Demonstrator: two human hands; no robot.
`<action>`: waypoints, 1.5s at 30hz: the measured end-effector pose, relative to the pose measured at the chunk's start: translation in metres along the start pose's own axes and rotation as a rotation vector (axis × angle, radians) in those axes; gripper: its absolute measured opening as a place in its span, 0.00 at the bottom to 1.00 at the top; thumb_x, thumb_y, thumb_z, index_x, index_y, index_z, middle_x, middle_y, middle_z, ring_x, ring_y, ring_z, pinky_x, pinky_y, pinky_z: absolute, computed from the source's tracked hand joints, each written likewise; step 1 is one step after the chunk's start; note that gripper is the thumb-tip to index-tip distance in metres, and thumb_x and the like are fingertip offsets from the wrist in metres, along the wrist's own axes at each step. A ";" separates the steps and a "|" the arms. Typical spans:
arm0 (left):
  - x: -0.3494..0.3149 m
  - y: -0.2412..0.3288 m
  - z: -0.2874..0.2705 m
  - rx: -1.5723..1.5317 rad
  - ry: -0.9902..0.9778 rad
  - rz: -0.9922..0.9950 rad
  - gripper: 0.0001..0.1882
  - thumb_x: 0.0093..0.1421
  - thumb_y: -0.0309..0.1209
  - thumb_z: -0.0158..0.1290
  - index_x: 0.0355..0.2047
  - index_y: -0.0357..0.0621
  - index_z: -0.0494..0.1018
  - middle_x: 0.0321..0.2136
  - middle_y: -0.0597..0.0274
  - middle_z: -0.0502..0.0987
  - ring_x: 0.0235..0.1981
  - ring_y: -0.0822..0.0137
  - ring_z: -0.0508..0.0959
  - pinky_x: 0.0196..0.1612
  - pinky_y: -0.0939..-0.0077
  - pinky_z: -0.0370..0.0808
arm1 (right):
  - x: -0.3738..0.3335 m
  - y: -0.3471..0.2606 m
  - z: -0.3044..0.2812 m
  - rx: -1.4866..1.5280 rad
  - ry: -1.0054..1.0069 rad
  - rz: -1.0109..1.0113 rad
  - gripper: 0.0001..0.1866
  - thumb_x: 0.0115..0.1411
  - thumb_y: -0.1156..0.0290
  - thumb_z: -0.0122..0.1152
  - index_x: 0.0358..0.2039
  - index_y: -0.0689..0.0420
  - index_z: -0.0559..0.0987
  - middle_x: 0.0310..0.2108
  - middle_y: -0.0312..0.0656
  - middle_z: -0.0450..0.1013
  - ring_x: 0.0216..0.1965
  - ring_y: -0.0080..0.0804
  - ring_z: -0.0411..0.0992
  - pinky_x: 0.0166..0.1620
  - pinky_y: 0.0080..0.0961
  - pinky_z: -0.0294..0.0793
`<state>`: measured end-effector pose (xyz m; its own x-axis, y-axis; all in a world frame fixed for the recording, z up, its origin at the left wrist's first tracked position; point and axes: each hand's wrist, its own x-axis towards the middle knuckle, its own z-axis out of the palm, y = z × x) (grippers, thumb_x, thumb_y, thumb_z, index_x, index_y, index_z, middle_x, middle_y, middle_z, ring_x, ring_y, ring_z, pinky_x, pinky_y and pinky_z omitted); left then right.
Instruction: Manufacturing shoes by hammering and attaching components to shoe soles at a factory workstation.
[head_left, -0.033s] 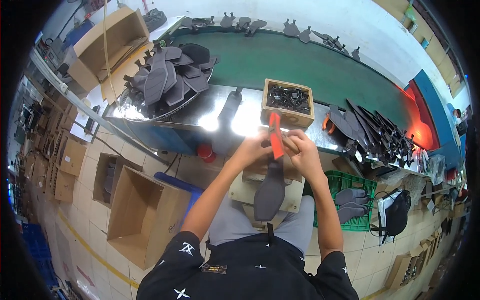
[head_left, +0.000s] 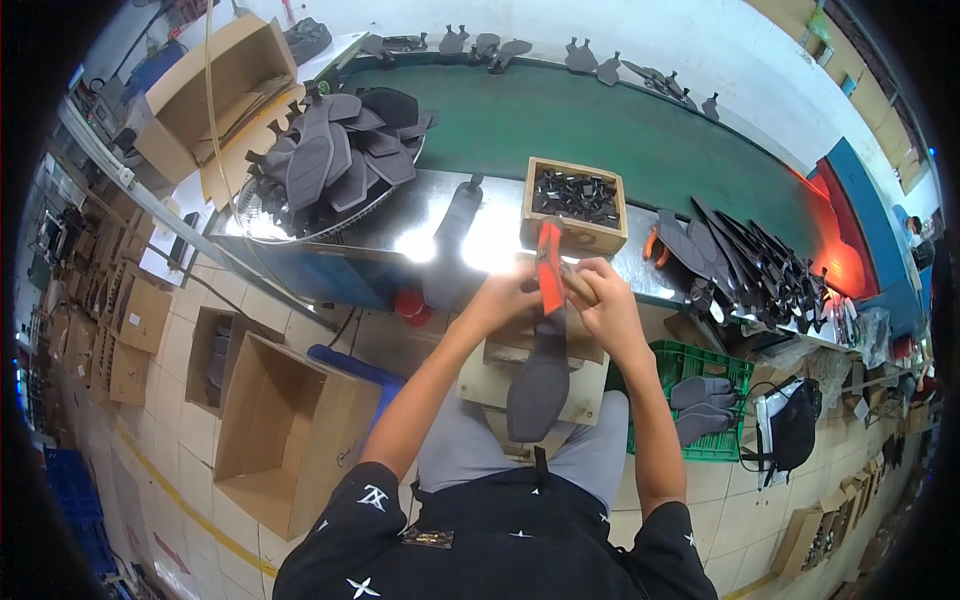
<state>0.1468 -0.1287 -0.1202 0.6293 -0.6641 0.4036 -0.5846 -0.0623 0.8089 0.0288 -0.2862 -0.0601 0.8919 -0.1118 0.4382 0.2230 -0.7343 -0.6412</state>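
My right hand [head_left: 608, 305] is closed round the wooden handle [head_left: 582, 288] of a hammer with a red head [head_left: 550, 268]. The red head stands between my two hands and covers what is under it. My left hand [head_left: 505, 295] has its fingers drawn together beside the red head; what they pinch is hidden. Below the hands a dark grey shoe sole [head_left: 540, 388] lies with its broad end toward me on a beige stand [head_left: 585, 400] between my knees. Its narrow end runs up under the hammer. Just beyond is a wooden box [head_left: 575, 238] of small black parts.
A wire basket [head_left: 330, 232] heaped with soles stands at the left of the metal bench. Orange-handled pliers [head_left: 655, 247] and more dark soles [head_left: 740, 255] lie at the right. Behind runs a green conveyor belt [head_left: 480, 115]. Cardboard boxes [head_left: 270, 430] and a green crate [head_left: 735, 375] flank me.
The red hammer head has shifted very slightly away from me. Both hands stay practically where they were, and the sole has hardly moved.
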 end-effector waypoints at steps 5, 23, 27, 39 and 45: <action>0.003 -0.008 -0.002 -0.123 -0.131 -0.238 0.20 0.53 0.36 0.65 0.45 0.42 0.80 0.42 0.58 0.81 0.40 0.66 0.80 0.46 0.73 0.76 | -0.025 -0.035 -0.013 0.271 0.103 0.302 0.13 0.62 0.73 0.60 0.46 0.64 0.75 0.33 0.47 0.76 0.30 0.38 0.75 0.37 0.28 0.73; 0.000 0.002 -0.012 0.298 -0.181 0.091 0.67 0.45 0.45 0.70 0.70 0.36 0.33 0.50 0.58 0.79 0.54 0.49 0.74 0.59 0.63 0.68 | -0.080 -0.122 -0.053 0.009 0.534 0.120 0.23 0.64 0.78 0.55 0.60 0.64 0.68 0.30 0.42 0.72 0.28 0.28 0.71 0.35 0.26 0.76; -0.003 0.004 -0.015 0.227 -0.240 -0.161 0.64 0.46 0.53 0.66 0.72 0.48 0.36 0.53 0.72 0.78 0.66 0.58 0.64 0.67 0.37 0.32 | -0.068 -0.058 0.002 -0.091 0.208 0.042 0.20 0.62 0.79 0.58 0.54 0.69 0.69 0.37 0.63 0.73 0.36 0.46 0.77 0.41 0.30 0.76; -0.015 0.000 -0.006 0.278 -0.120 0.152 0.15 0.58 0.38 0.59 0.45 0.52 0.82 0.47 0.70 0.81 0.59 0.61 0.73 0.65 0.41 0.54 | -0.072 -0.087 -0.041 -0.062 0.288 0.150 0.11 0.62 0.78 0.60 0.45 0.66 0.77 0.28 0.48 0.74 0.25 0.30 0.73 0.31 0.25 0.72; -0.072 0.114 -0.032 -0.286 -0.306 0.036 0.08 0.58 0.30 0.60 0.32 0.36 0.79 0.24 0.55 0.77 0.25 0.65 0.78 0.31 0.74 0.72 | -0.062 -0.051 -0.031 -0.251 0.176 0.008 0.26 0.61 0.79 0.59 0.61 0.59 0.70 0.33 0.48 0.74 0.29 0.44 0.74 0.34 0.34 0.74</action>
<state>0.0512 -0.0645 -0.0435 0.4049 -0.8553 0.3233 -0.4108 0.1458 0.9000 -0.0498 -0.2627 -0.0345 0.8066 -0.2163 0.5501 0.0924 -0.8731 -0.4788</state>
